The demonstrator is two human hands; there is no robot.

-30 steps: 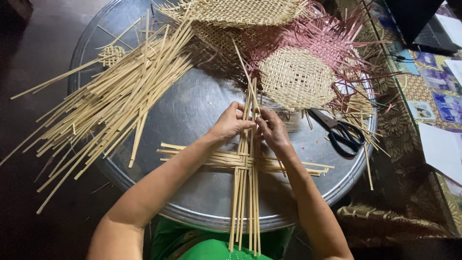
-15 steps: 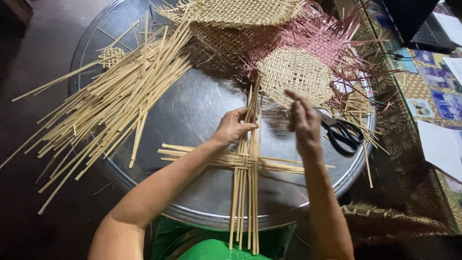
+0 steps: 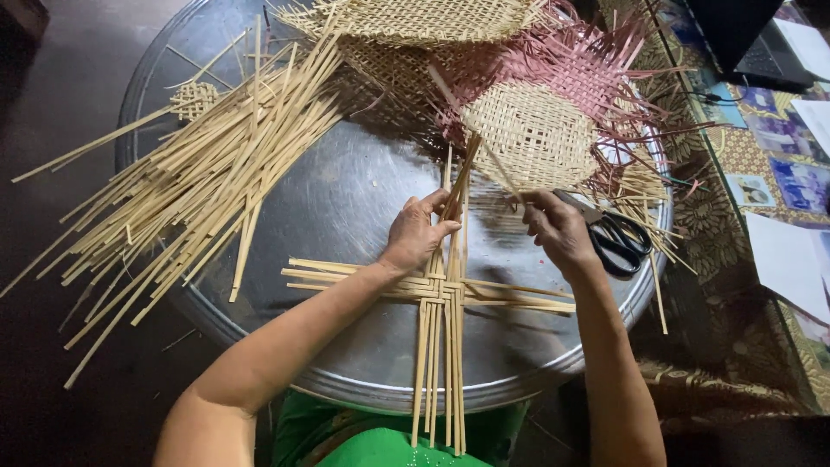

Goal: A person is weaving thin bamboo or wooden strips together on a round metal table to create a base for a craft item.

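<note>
Crossed bamboo strips half woven on a round metal tray.

The woven cross of strips [image 3: 439,292] lies near the tray's [image 3: 346,207] near edge, its long ends hanging over the rim. The left hand [image 3: 417,232] presses on the upright strips just above the crossing, thumb and fingers closed around them. The right hand [image 3: 558,227], to the right of the cross, pinches one loose strip [image 3: 484,143] between curled fingers. Black scissors [image 3: 616,238] lie just beside it; loose strips [image 3: 199,169] fan over the left edge, woven mats [image 3: 527,130] at the far edge.

Soft overhead light, mild glare on the round metal tray [image 3: 363,186], dim dark floor [image 3: 52,363] around it, sharp centre, wide-angle bending at edges, short soft shadows under strips [image 3: 199,173].
</note>
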